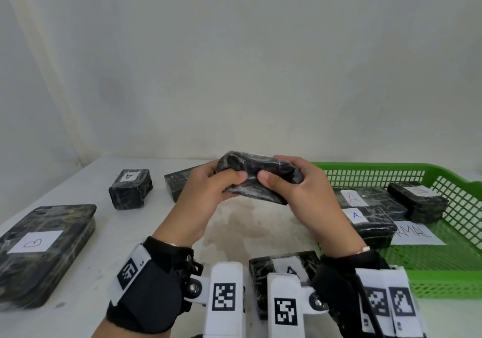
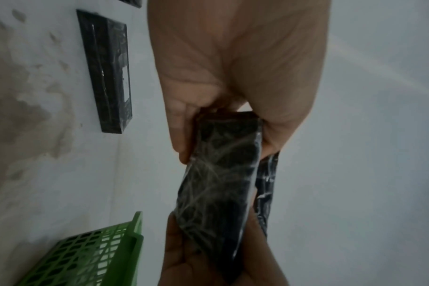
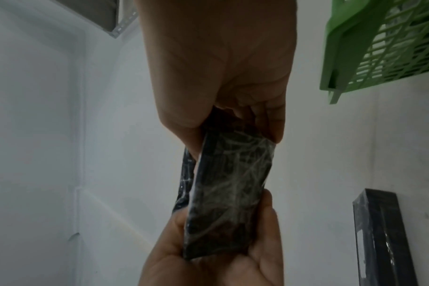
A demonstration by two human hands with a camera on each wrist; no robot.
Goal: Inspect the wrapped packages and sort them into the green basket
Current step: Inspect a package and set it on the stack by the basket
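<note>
With both grips curled around one black wrapped package (image 1: pixel 257 178), left hand (image 1: pixel 206 194) and right hand (image 1: pixel 300 194) holding it above the surface (image 1: pixel 86 280), I count four more packages on it and three in the green basket (image 1: pixel 443 277).

The head view is bright, evenly and softly lit with faint shadows; its edges bow and blur slightly. Both wrist views are dim, grainy and soft, lines stretched toward the borders.
</note>
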